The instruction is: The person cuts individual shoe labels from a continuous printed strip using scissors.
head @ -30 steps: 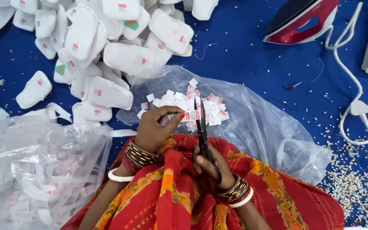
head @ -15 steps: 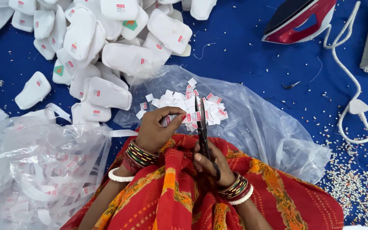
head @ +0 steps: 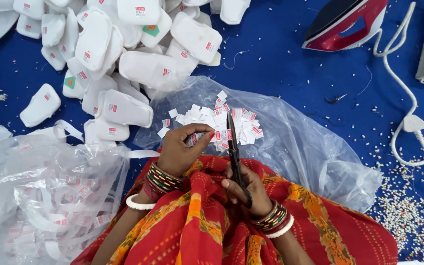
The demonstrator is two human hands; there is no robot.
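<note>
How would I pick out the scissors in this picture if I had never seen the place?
Start at the clear plastic sheet spread on the blue floor, with a small heap of cut labels on it. Just below that heap, the scissors stand in the right hand. They are the only dark, slim blades among white paper pieces.

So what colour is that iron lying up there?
The iron is red and black, seen in the head view.
</note>
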